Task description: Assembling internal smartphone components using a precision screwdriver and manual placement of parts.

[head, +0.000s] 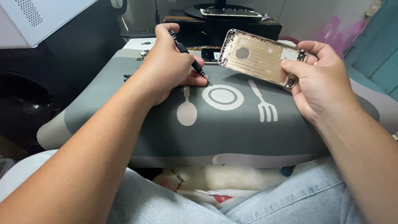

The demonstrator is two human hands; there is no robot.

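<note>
My left hand (168,68) grips a thin black precision screwdriver (188,58), its tip resting just above the grey mat (232,132) near the white plate drawing. My right hand (321,81) holds a gold phone housing (259,56) by its right end, inner side up, tilted over the mat's far edge. The housing is empty, with a round hole near its left part.
The grey mat carries white spoon, plate and fork drawings and lies across my lap. Small dark parts (143,54) lie at its far left edge. A dark phone part (210,54) lies behind the housing. A black box (219,25) with a phone screen (230,12) on top stands behind.
</note>
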